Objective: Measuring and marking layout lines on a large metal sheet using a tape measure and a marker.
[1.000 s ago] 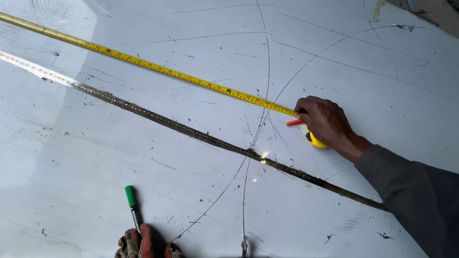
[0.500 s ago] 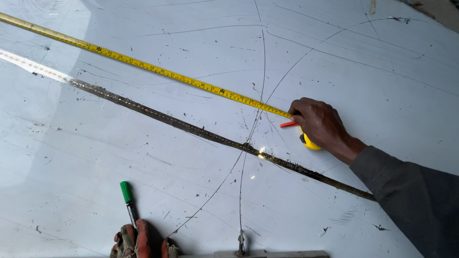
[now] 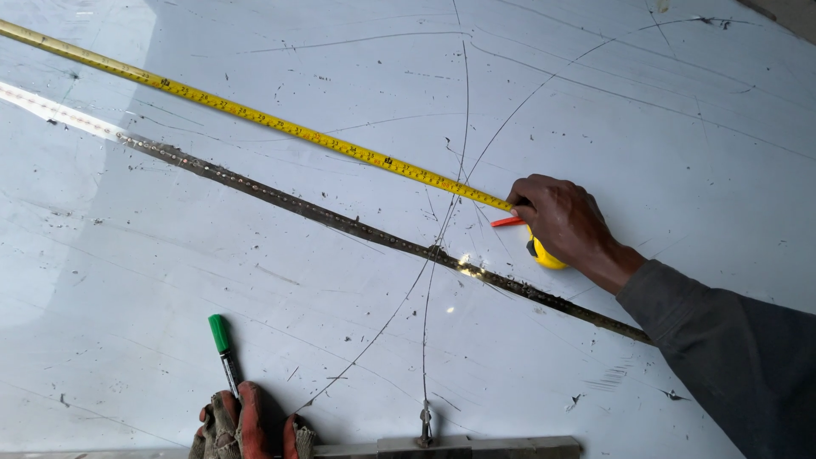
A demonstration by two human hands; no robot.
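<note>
On the scratched sheet-metal surface, at its right-centre, I see the yellow tape measure case (image 3: 546,253) pinned under my right hand (image 3: 563,223). The grip of that hand is closed over the case, fingers curled down across its rounded top, so only a bright yellow edge and a small dark patch show below the palm. A thin red tab (image 3: 507,222) sticks out to the left from beneath the fingers, lying flat on the metal.

From the case the yellow tape blade (image 3: 255,115) runs out straight and taut, up and left to the far corner, narrow and flat with fine dark markings. Just below it, and nearly parallel, lies a long dark steel strip (image 3: 340,223), rusty and pitted, its upper left end glaring white in the light. The two are apart, closing toward each other near the hand.

The metal sheet (image 3: 170,280) itself is pale grey, dull, speckled and crossed by thin scribed arcs and lines that meet near the tape.

At the bottom edge my left hand (image 3: 246,425) wears a worn knit glove with red coating. Its grip is clamped on a marker (image 3: 224,348) with a green cap, pointing upward. To its right a grey metal bar (image 3: 476,446) lies along the bottom edge, with a small upright pin (image 3: 422,421) on it.
</note>
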